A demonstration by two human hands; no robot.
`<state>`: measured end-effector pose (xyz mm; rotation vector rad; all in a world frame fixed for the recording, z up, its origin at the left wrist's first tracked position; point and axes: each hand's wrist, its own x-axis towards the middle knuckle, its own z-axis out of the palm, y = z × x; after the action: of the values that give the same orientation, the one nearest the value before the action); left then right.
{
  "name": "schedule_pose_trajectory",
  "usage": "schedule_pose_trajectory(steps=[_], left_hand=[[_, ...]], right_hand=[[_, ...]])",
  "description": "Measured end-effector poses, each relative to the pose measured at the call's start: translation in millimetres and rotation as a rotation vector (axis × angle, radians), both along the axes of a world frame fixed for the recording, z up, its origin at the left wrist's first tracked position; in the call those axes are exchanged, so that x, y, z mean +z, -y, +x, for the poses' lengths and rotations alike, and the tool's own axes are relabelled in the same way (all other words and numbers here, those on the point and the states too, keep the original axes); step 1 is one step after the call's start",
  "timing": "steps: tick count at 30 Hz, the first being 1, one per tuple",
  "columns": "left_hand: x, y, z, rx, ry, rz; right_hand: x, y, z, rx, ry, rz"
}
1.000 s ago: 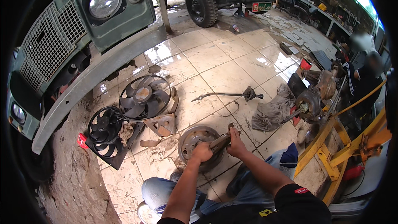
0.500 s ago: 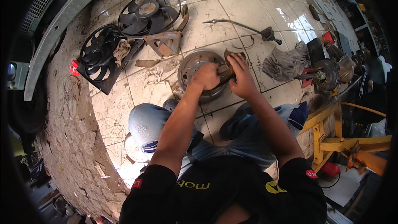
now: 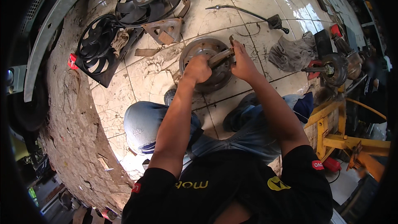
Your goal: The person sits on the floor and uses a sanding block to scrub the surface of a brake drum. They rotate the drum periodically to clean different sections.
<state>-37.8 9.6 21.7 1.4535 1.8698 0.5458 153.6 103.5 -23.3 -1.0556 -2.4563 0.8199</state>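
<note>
A round, worn metal brake drum or wheel disc (image 3: 191, 50) lies on the tiles between my feet. Over it, my left hand (image 3: 197, 69) is closed around a curved brown metal piece that looks like a brake shoe (image 3: 221, 57). At the shoe's right end is my right hand (image 3: 244, 62), its fingers together and seen nearly edge-on. A thin brown piece (image 3: 231, 40) shows at the right fingertips; whether it is a separate sheet or part of the shoe is unclear. The palm side of the right hand is hidden.
Two black fans (image 3: 148, 6) and a rusty bracket (image 3: 166, 31) lie at the far left. A black cable (image 3: 244, 13) stretches across the tiles beyond the drum. To the right are a grey rag (image 3: 292, 51), a mechanical part (image 3: 335, 66) and a yellow metal frame (image 3: 325, 128).
My right hand has turned more edge-on at the shoe's right end. The shoe shows more between my hands. My view has shifted slightly.
</note>
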Motion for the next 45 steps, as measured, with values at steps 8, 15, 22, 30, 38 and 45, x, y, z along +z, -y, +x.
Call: schedule_pose_trajectory(steps=[8, 15, 22, 30, 38, 45], left_hand=[[-8.4, 4.2, -4.2, 0.083, -0.046, -0.035], [-31.2, 24.2, -22.0, 0.12, -0.132, -0.024], [-20.4, 21.8, -8.0, 0.087, 0.021, -0.155], [-12.5, 12.8, 11.1, 0.0, -0.138, -0.107], [1.7, -18.4, -0.3, -0.207, -0.218, -0.293], [-3.7, -11.5, -3.4, -0.128, -0.117, -0.144]], right_hand=[[20.7, 7.8, -13.1, 0.054, 0.043, 0.004], [38.3, 45.6, -30.2, 0.269, 0.072, 0.206], [37.7, 51.2, -30.5, 0.286, 0.056, 0.319], [15.0, 51.6, -0.7, -0.036, 0.026, 0.143], [9.6, 38.8, -4.6, -0.145, -0.043, 0.149], [12.8, 41.6, 3.3, -0.076, 0.044, 0.157]])
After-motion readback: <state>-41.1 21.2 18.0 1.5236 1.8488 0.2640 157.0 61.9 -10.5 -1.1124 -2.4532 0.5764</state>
